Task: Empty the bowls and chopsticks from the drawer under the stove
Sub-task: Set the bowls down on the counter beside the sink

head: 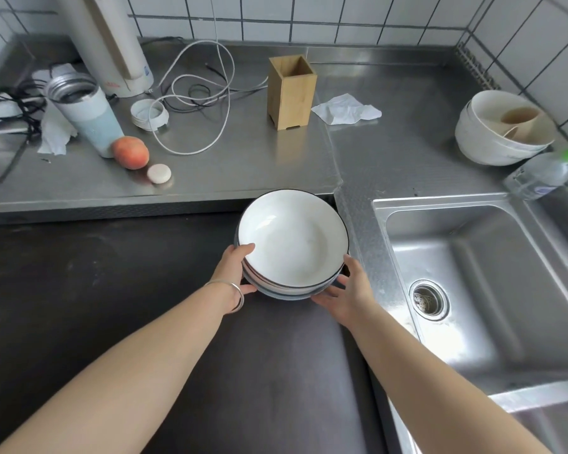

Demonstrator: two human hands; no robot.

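White, dark-rimmed stack of bowls (292, 244) held in both hands over the dark stove top (112, 290).

The left hand (232, 273), a silver bangle (235, 294) on its wrist, grips the stack's left edge with thumb on the top rim; the right hand (346, 290) cups the right side, fingers spread beneath. The stack sits beside the steel sink (473, 257), below the bamboo chopstick holder (291, 91) on the steel counter (210, 165).

A stack of white, dark-rimmed bowls (292, 244), upright and nested, sits over the dark stove top beside the sink
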